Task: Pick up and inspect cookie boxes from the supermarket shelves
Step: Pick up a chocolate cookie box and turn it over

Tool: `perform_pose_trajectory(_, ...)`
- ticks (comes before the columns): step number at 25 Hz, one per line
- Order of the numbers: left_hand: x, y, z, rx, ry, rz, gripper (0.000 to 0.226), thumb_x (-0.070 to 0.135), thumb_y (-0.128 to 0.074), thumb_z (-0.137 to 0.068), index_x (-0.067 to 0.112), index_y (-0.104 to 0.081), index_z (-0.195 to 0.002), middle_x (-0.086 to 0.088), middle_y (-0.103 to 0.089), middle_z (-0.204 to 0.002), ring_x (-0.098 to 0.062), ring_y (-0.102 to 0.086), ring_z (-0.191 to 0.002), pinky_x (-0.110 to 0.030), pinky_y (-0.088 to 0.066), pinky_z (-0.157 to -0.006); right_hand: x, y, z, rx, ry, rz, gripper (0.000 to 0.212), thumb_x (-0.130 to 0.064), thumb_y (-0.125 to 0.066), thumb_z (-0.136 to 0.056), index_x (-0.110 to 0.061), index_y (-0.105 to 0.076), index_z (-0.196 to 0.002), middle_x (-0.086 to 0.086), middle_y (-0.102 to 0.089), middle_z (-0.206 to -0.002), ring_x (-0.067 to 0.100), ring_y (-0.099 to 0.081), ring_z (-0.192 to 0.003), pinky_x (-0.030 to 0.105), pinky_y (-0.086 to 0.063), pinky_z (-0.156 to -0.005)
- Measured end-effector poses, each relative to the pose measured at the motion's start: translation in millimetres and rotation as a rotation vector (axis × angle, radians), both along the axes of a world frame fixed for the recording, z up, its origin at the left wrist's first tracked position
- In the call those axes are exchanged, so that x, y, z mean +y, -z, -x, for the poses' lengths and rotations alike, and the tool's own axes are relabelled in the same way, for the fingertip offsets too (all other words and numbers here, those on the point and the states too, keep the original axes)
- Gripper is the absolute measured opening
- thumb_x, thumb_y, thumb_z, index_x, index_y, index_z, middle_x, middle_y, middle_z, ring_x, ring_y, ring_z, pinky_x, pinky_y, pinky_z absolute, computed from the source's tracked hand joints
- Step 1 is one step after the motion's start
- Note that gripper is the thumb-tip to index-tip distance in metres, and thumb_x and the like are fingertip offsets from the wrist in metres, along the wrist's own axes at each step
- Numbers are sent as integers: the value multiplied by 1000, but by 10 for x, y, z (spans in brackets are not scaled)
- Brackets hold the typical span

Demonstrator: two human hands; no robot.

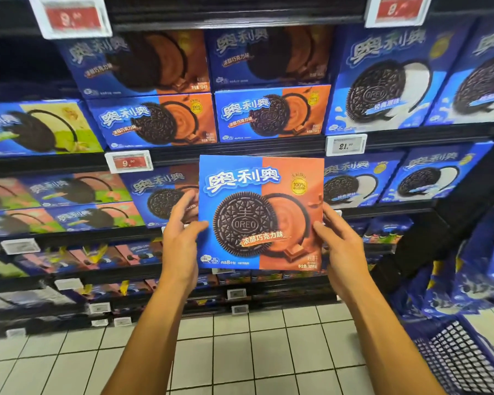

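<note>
As pictured, cookie box (261, 212) between hands.

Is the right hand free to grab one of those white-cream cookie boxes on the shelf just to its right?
Probably not yet. The right hand grips the chocolate cookie box along with the left hand. Nothing blocks the white-cream box; it would have to let go first.

I am looking at dark supermarket shelving (234, 149) filling the upper frame, white tiled floor (240, 352) lying below, a mesh basket (462, 357) sitting lower right.
</note>
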State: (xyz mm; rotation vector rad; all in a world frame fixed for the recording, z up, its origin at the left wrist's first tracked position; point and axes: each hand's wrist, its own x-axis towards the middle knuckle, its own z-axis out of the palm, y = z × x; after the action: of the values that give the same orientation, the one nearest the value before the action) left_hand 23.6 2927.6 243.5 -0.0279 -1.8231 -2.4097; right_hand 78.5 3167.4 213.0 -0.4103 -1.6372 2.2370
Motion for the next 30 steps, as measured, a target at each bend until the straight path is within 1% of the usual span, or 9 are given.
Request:
perform_pose_trajectory(3,116,-77,-154,20,6,-34,54,-17,-43,-85,13,-59,-128,0,-67,-120,-12,-62,-111,-31,-50,-94,142,-71,-63,40,-41,30,39,-8,-55,-100,-40,-69,-116,-6,-69,-130,19,-63,-122,41,-51,-102)
perform_pose_trajectory(5,229,-140,-301,47,-4,-71,54,-17,-42,-87,13,-57,-130,5,-69,-118,-8,-62,-113,-29,-49,-97,248,-125,-140,88,-32,22,35,-13,-55,-101,-40,-67,-120,-4,-65,-135,20,-59,-127,39,-48,-105)
perform_pose_trajectory(8,382,-161,-529,63,-2,-195,49,-11,-45,-93,14,-51,-134,1,-64,-128,-12,-59,-121,-27,-50,-96,400,-208,-293,138,24,30,28,-19,-59,-98,-35,-65,-121,0,-67,-132,17,-64,-120,32,-54,-98)
perform_pose_trajectory(11,483,-156,-750,-18,47,-321,45,1,-51,-94,8,-48,-138,-4,-64,-129,-16,-62,-114,-26,-54,-91,510,-286,-469,146,3,34,25,-16,-57,-100,-31,-67,-118,-3,-73,-121,11,-69,-107,25,-57,-86)
perform_pose_trajectory(15,563,-126,-1032,-17,23,-229,39,-2,-47,-97,14,-58,-131,2,-71,-121,-14,-67,-107,-27,-57,-82,541,-293,-702,118,-17,-3,26,-22,-55,-102,-40,-66,-117,-5,-69,-129,14,-66,-117,35,-55,-96)
perform_pose_trajectory(18,617,-118,-1204,0,-39,-215,39,-1,-47,-98,18,-59,-130,3,-71,-122,-13,-68,-106,-25,-57,-80,589,-266,-875,108,-94,-85,29,-38,-54,-99,-50,-61,-124,-12,-67,-131,12,-63,-122,44,-49,-106)
perform_pose_trajectory(22,680,-150,-1335,-1,-39,-200,37,4,-48,-99,20,-61,-129,1,-69,-125,-14,-69,-106,-26,-58,-78,656,-216,-966,142,-89,-101,42,-37,-49,-103,-32,-52,-144,-8,-62,-139,15,-59,-128,45,-46,-109)
perform_pose_trajectory(26,720,-188,-1387,7,-25,-248,34,8,-44,-101,23,-63,-125,0,-68,-127,-14,-68,-108,-26,-57,-79,679,-245,-990,196,-66,-55,47,-39,-50,-98,-26,-55,-142,-7,-64,-137,16,-59,-128,41,-46,-107)
perform_pose_trajectory(30,714,-221,-1441,8,7,-252,36,7,-42,-102,18,-59,-131,0,-69,-126,-14,-68,-108,-25,-57,-78,738,-245,-1000,226,-92,-55,47,-39,-49,-97,-28,-55,-142,-7,-65,-135,14,-62,-125,38,-50,-103)
